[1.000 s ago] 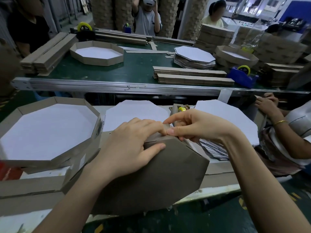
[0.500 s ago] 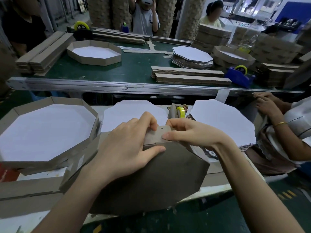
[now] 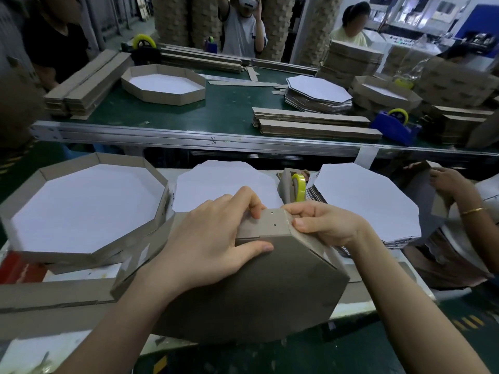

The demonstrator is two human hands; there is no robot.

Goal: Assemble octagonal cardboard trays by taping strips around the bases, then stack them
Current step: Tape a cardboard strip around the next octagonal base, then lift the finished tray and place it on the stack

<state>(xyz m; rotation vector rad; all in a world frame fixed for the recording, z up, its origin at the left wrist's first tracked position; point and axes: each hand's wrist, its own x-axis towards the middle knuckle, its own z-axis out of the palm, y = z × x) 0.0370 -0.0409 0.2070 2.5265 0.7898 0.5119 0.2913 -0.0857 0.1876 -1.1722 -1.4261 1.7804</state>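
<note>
A brown octagonal cardboard tray point(image 3: 259, 287) lies upside down and tilted toward me at the front of the table. My left hand point(image 3: 213, 241) grips its upper edge, fingers curled over the side strip point(image 3: 272, 222) and thumb on the base. My right hand point(image 3: 324, 222) pinches the same strip at the upper right corner, thumb on a shiny piece of tape there. A finished tray point(image 3: 81, 209) with a white inside sits at the left. White octagonal bases lie behind my hands in the middle point(image 3: 216, 182) and as a stack point(image 3: 364, 201) at the right.
A tape roll point(image 3: 298, 186) in a dispenser stands between the two white bases. Long cardboard strips point(image 3: 40, 295) lie at the front left. Another person's hand point(image 3: 448, 182) holds cardboard at the right. A green conveyor point(image 3: 229, 109) behind carries trays, strips and a blue tape dispenser point(image 3: 394, 125).
My left fingers have curled further over the strip's top edge. My right hand has shifted slightly right onto the corner, baring the strip's face with its small holes.
</note>
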